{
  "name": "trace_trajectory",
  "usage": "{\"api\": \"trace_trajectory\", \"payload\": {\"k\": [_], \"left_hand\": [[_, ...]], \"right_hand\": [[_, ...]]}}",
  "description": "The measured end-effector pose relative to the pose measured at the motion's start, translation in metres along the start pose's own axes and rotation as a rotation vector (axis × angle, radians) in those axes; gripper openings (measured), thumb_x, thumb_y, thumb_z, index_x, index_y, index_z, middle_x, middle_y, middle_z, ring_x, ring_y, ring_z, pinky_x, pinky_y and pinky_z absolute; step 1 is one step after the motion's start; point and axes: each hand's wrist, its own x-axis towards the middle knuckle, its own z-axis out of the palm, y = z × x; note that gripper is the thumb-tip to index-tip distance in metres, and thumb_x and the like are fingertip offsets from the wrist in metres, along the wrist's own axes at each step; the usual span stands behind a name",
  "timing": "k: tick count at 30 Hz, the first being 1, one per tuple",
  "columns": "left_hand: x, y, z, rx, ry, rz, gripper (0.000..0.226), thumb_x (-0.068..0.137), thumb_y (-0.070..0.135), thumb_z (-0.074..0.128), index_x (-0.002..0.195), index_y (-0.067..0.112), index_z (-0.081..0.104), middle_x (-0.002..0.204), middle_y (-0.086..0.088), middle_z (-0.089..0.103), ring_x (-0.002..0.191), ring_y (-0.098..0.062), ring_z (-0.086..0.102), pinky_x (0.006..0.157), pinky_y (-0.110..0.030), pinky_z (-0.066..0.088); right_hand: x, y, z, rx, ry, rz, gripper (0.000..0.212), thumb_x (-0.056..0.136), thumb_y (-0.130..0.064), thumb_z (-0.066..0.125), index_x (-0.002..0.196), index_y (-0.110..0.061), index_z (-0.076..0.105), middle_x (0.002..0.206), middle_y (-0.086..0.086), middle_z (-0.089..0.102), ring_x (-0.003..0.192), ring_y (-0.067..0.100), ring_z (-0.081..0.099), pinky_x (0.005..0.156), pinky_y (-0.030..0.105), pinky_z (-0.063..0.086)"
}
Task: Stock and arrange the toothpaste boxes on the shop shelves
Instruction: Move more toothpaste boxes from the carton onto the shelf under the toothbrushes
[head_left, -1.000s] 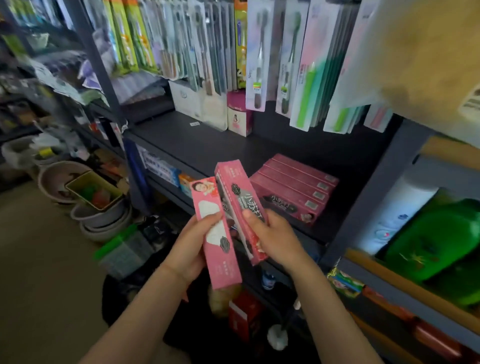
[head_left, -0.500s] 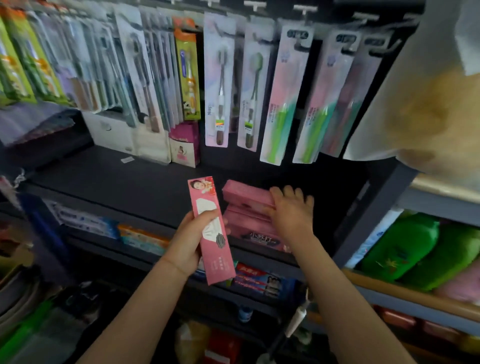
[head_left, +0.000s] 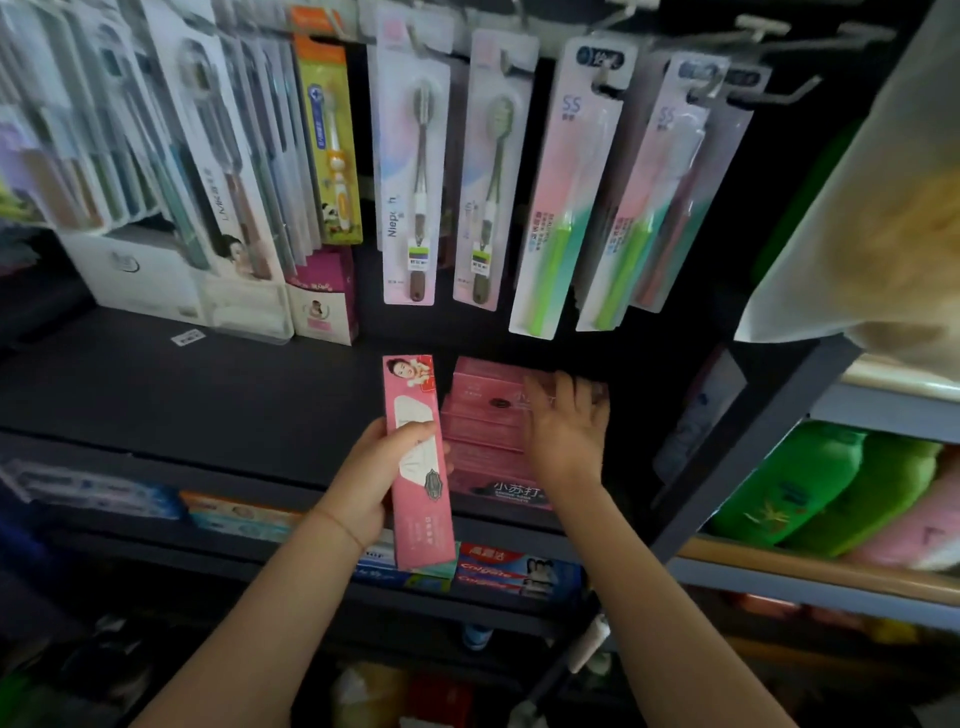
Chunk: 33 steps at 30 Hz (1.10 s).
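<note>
left hand (head_left: 366, 480): curled round upright pink toothpaste box (head_left: 418, 462), thumb across its front
right hand (head_left: 566, 431): fingers spread loose over stacked pink boxes (head_left: 488, 431) on dark shelf (head_left: 208, 395)

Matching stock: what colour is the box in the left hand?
Pink, with a white panel; the toothpaste box shows best in the head view.

Glossy card toothpaste box (head_left: 418, 462); matt dark shelf (head_left: 208, 395); clear plastic toothbrush packs (head_left: 415, 171).

Dim overall; shelf (head_left: 208, 395) surface nearly black. Daylight came from upper right, washing out the pale bag (head_left: 872, 208). Right hand (head_left: 566, 431) motion-blurred; wide-angle bending at edges, bottom murky.
</note>
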Motion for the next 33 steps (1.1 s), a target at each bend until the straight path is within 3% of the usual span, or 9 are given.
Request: {"api": "trace_trajectory", "payload": {"k": [4,10,14,17,19,21,25,28,33], "left_hand": [[0.001,0.0,0.005,0.108,-0.007,0.022,0.034,0.09,0.022,0.069,0.12,0.013,0.059,0.106,-0.018,0.072,0.095,-0.035,0.071,0.088,-0.049,0.057],[-0.005,0.016,0.013,0.258,-0.05,0.016,0.048,0.079,0.029,0.067,0.12,0.013,0.049,0.106,-0.017,0.07,0.089,-0.031,0.073,0.08,-0.049,0.059],[-0.009,0.028,0.016,0.532,-0.034,0.229,0.035,0.086,0.022,0.072,0.113,0.026,0.05,0.104,0.004,0.067,0.09,-0.014,0.067,0.07,-0.03,0.051],[-0.009,0.034,0.015,0.969,-0.063,0.468,0.04,0.081,0.029,0.077,0.114,0.034,0.054,0.104,0.015,0.063,0.09,-0.007,0.064,0.076,-0.029,0.053],[-0.002,0.035,0.021,1.254,-0.057,0.631,0.048,0.081,0.03,0.077,0.124,0.035,0.056,0.108,0.011,0.06,0.096,-0.013,0.06,0.08,-0.033,0.051],[0.009,0.034,0.033,1.427,-0.051,0.763,0.054,0.084,0.031,0.074,0.134,0.033,0.055,0.114,0.006,0.061,0.105,-0.019,0.057,0.087,-0.036,0.046],[0.039,0.027,0.068,1.668,-0.037,0.902,0.058,0.091,0.032,0.065,0.145,0.034,0.045,0.131,-0.001,0.054,0.124,-0.024,0.047,0.101,-0.04,0.036],[0.056,0.019,0.092,1.774,-0.041,0.97,0.058,0.095,0.031,0.059,0.149,0.032,0.038,0.137,0.001,0.051,0.126,-0.023,0.044,0.106,-0.04,0.028],[0.071,-0.002,0.098,1.733,0.004,1.01,0.062,0.09,0.015,0.059,0.149,0.021,0.041,0.139,-0.004,0.051,0.128,-0.027,0.043,0.109,-0.043,0.027]], "right_hand": [[-0.008,-0.004,0.007,0.07,-0.124,-0.018,0.065,0.099,-0.028,0.043,0.157,-0.025,0.014,0.158,0.014,0.021,0.148,0.037,0.012,0.117,0.058,0.015],[-0.001,0.0,0.008,0.143,-0.143,-0.023,0.061,0.101,-0.031,0.039,0.157,-0.024,0.017,0.159,0.013,0.021,0.148,0.038,0.011,0.118,0.059,0.017],[-0.004,0.004,0.009,0.296,-0.062,-0.058,0.058,0.096,-0.021,0.048,0.153,-0.018,0.033,0.155,0.014,0.03,0.146,0.038,0.019,0.115,0.06,0.023],[-0.018,0.01,0.0,0.648,0.081,0.049,0.048,0.096,-0.01,0.048,0.143,-0.009,0.047,0.15,0.015,0.04,0.142,0.034,0.031,0.116,0.051,0.029],[-0.032,0.013,-0.018,1.005,0.017,0.264,0.039,0.101,-0.014,0.042,0.139,-0.012,0.052,0.144,0.009,0.048,0.136,0.025,0.04,0.112,0.038,0.034],[-0.043,0.016,-0.026,1.246,-0.036,0.417,0.034,0.103,-0.019,0.039,0.132,-0.017,0.057,0.129,0.0,0.058,0.119,0.015,0.053,0.098,0.028,0.042],[-0.054,0.025,-0.019,1.184,0.033,0.494,0.036,0.102,-0.026,0.044,0.135,-0.02,0.053,0.125,-0.004,0.051,0.12,0.018,0.051,0.104,0.037,0.042],[-0.056,0.035,-0.012,1.117,0.056,0.539,0.039,0.098,-0.021,0.048,0.137,-0.019,0.051,0.124,0.0,0.047,0.124,0.024,0.046,0.106,0.04,0.04],[-0.051,0.043,-0.005,1.093,-0.009,0.543,0.04,0.098,-0.024,0.049,0.137,-0.022,0.047,0.124,-0.004,0.043,0.119,0.024,0.051,0.097,0.041,0.048]]}}
